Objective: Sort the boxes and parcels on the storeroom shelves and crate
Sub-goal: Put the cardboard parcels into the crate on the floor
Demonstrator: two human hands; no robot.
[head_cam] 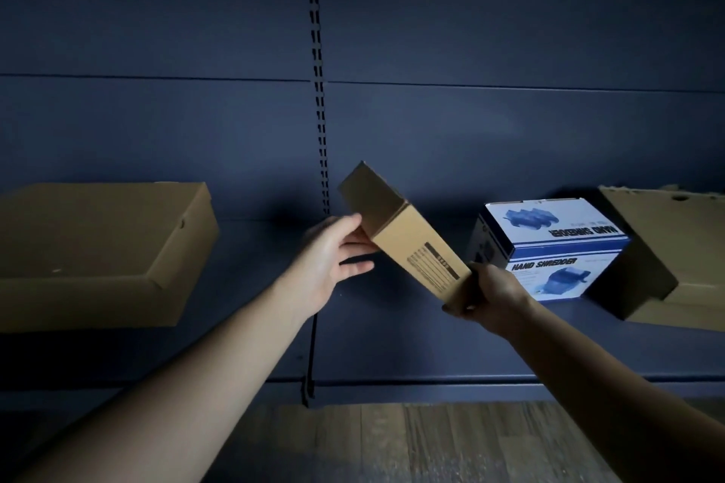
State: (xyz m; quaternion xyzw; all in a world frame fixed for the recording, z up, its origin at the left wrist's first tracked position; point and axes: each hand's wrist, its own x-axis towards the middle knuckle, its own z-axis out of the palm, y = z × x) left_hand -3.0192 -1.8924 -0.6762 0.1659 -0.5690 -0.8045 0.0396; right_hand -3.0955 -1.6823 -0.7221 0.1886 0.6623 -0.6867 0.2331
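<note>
A long, narrow brown cardboard box [408,235] with a printed black label hangs tilted above the dark blue shelf [392,333]. My right hand [490,298] grips its near lower corner, fingers curled round the edge. With straight fingers, my left hand [337,255] touches the box's left side. On the shelf to the right stands a blue and white "Hand Shredder" box [557,247]. A large flat brown box [98,251] lies on the shelf at the left.
Another brown carton [674,255] leans at the far right, touching the shredder box. A slotted upright [319,90] divides the blue back panel. Below the shelf's front edge runs a wooden floor [451,443].
</note>
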